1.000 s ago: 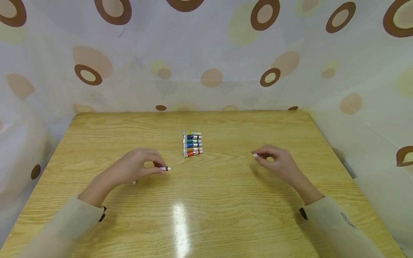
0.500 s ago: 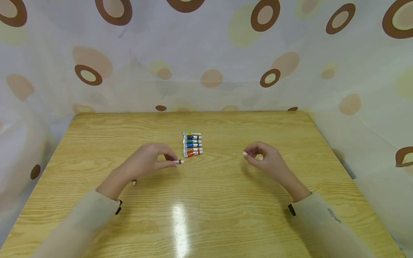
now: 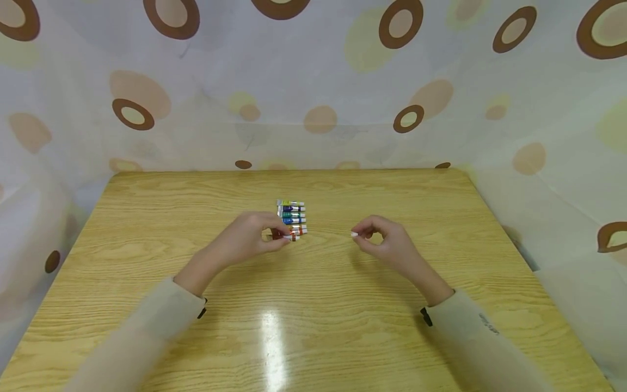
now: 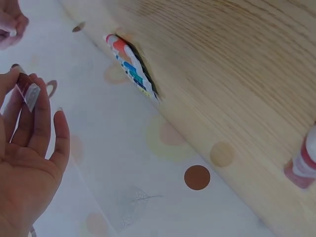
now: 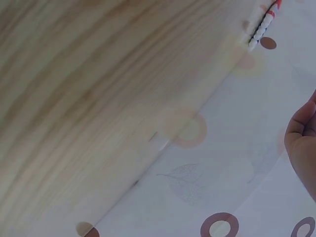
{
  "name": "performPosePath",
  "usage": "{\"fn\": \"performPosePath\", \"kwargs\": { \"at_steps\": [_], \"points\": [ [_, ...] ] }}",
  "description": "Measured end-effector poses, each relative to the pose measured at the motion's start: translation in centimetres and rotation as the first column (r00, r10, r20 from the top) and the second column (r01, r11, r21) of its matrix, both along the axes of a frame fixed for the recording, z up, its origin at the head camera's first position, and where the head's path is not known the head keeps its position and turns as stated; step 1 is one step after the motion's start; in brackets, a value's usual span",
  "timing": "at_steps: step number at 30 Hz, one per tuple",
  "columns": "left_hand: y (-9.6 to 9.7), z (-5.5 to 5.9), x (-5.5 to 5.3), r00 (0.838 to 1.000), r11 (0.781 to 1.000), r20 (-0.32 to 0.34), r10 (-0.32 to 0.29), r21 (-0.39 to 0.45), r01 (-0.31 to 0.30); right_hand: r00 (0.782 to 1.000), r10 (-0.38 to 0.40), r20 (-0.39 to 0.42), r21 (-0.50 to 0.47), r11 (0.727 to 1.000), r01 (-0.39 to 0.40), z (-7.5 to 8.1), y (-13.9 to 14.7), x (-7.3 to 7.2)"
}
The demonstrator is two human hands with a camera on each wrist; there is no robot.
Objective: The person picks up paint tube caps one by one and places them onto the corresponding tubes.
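In the head view my left hand [image 3: 254,231] pinches a small paint tube [image 3: 294,238] with a dark red band, its white capped end pointing right. The tube overlaps the near end of a row of paint tubes [image 3: 293,215] lying side by side, yellow farthest and red nearest. The left wrist view shows the held tube's silvery crimped end [image 4: 32,96] between thumb and fingers. My right hand [image 3: 384,239], to the right of the row, pinches a small white piece [image 3: 354,234] that looks like a tube cap; the fingers hide the rest of it.
A wooden table [image 3: 313,305] lies under both hands, with a patterned curtain [image 3: 323,76] behind and at its sides. At the right edge of the left wrist view stands a white and dark red banded object [image 4: 303,160], partly cut off.
My left hand has carried the dark red tube right and away, up to the row's near end. My right hand has moved left with the white piece. The row looks unmoved.
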State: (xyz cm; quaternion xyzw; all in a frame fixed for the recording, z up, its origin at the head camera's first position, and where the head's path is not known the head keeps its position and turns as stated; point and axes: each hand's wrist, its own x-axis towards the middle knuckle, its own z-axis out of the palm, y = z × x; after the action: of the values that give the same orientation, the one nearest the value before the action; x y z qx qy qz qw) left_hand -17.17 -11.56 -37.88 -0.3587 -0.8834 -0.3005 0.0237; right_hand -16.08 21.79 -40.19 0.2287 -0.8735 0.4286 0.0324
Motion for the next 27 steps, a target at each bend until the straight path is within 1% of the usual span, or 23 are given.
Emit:
{"fn": "performPosePath", "kwargs": {
  "at_steps": [5,9,13,21,27],
  "points": [
    [1.1,-0.3,-0.4,0.999,0.998,-0.030,-0.042,0.042,0.044,0.998,0.027,-0.054,-0.012,1.000,-0.028,0.2,-1.0,0.0],
    [1.8,-0.4,-0.5,0.996,0.995,-0.062,-0.068,0.074,0.073,0.992,0.053,-0.111,-0.013,0.998,-0.055,0.2,-1.8,0.1],
    [2.4,-0.5,-0.6,0.992,0.991,-0.091,-0.090,0.087,0.098,0.986,0.074,-0.151,0.007,0.997,-0.073,0.2,-2.6,0.1],
    [3.1,-0.5,-0.6,0.992,0.988,-0.056,-0.109,0.104,0.114,0.957,0.134,-0.257,0.027,0.991,-0.132,0.1,-3.9,0.2],
    [3.4,-0.5,-0.6,0.991,0.984,-0.040,-0.132,0.113,0.135,0.952,0.153,-0.264,0.016,0.988,-0.155,0.2,-4.6,0.3]
  ]
}}
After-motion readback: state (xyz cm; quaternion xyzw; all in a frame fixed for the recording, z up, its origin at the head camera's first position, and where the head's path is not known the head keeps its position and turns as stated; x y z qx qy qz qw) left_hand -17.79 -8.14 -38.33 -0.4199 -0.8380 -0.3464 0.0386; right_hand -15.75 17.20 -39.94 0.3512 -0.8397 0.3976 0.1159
